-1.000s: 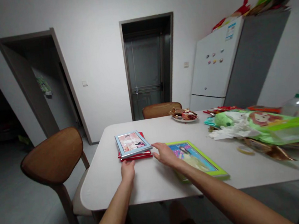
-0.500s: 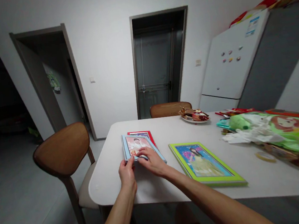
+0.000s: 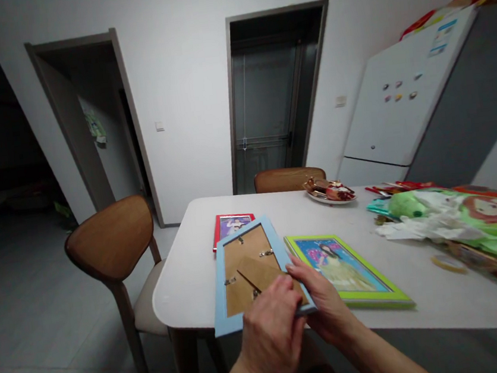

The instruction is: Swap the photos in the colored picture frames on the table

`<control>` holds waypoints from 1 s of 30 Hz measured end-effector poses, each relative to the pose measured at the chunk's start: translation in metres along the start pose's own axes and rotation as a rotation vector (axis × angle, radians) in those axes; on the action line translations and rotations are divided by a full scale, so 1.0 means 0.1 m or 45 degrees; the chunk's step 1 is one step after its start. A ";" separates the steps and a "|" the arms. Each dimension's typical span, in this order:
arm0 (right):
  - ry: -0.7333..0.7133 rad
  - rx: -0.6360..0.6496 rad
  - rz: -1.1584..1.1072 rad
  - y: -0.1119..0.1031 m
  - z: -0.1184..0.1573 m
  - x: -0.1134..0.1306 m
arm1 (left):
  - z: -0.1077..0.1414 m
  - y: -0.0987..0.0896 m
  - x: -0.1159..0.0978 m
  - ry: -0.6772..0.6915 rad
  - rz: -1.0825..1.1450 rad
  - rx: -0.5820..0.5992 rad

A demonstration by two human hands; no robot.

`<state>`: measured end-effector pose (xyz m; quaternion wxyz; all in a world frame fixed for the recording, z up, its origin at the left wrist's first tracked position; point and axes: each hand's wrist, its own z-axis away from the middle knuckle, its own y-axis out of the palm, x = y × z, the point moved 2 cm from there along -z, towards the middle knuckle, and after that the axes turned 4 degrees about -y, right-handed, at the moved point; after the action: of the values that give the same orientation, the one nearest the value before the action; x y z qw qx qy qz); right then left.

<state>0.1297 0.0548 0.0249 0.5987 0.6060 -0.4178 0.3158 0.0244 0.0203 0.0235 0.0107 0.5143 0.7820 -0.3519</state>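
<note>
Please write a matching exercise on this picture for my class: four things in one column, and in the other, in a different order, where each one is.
1. Blue frame
2. Red frame
3. Green frame
4. White plate

A. Lying right of the held frame
B. Near the far edge of the table
C. Held up, brown back showing
D. Lying partly hidden behind the held frame

Pairs: 1-C, 2-D, 3-A, 4-B
</note>
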 end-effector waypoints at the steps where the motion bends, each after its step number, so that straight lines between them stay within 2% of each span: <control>1: 0.027 -0.015 0.041 -0.08 0.05 -0.04 | 0.06 0.03 -0.03 0.043 -0.051 0.041; 4: 0.119 -0.044 0.114 -0.30 0.19 -0.16 | 0.23 0.08 -0.04 0.097 -0.157 0.166; 7: 0.210 -0.045 0.152 -0.44 0.28 -0.25 | 0.39 0.05 0.03 0.056 -0.238 0.323; 11: 0.263 -0.020 0.227 -0.50 0.31 -0.27 | 0.58 -0.04 0.21 -0.078 -0.366 0.516; 15: 0.238 0.069 0.460 -0.51 0.23 -0.30 | 0.71 -0.08 0.36 -0.211 -0.446 0.608; 20: 0.034 0.104 1.075 -0.64 0.09 -0.40 | 0.73 -0.08 0.41 -0.333 -0.444 0.669; 23: -0.102 0.197 1.449 -0.71 0.01 -0.40 | 0.70 -0.09 0.40 -0.387 -0.422 0.662; 27: -0.316 0.350 1.760 -0.65 -0.12 -0.34 | 0.69 -0.10 0.40 -0.400 -0.399 0.661; 30: -0.382 0.425 1.901 -0.55 -0.24 -0.35 | 0.70 -0.09 0.42 -0.385 -0.398 0.637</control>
<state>0.1656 0.0792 -0.0298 0.0654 0.2827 -0.7385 0.6086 -0.0268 0.0119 -0.0402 -0.0540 0.3168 0.7303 -0.6028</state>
